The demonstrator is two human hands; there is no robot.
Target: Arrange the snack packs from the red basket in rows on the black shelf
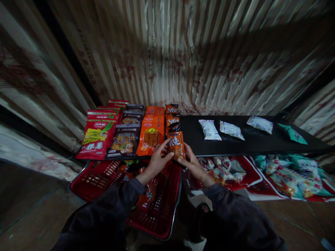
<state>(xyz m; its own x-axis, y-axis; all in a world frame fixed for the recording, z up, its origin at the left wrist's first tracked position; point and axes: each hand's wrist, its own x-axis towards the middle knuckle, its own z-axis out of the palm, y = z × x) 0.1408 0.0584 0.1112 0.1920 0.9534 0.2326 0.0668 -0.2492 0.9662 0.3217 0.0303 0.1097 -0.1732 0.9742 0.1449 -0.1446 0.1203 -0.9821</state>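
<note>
A small orange-brown snack packet (178, 141) is held upright at the front edge of the black shelf. My left hand (159, 159) grips it from the left, and my right hand (193, 164) has its thumb across the lower right corner. Behind this packet stand similar small packets (172, 120) in a row. Just to the left are larger orange snack bags (150, 137), then dark potato-chip bags (122, 141) and red snack bags (95, 139). The fingers behind the packet are partly hidden.
The black shelf (188, 148) also carries several pale packets (210, 130) and a teal packet (293, 134) lying face down. Below stands a red basket (157, 219) with orange packets. Further red baskets (252, 176) of snacks sit lower right. Corrugated sheeting (167, 52) rises behind.
</note>
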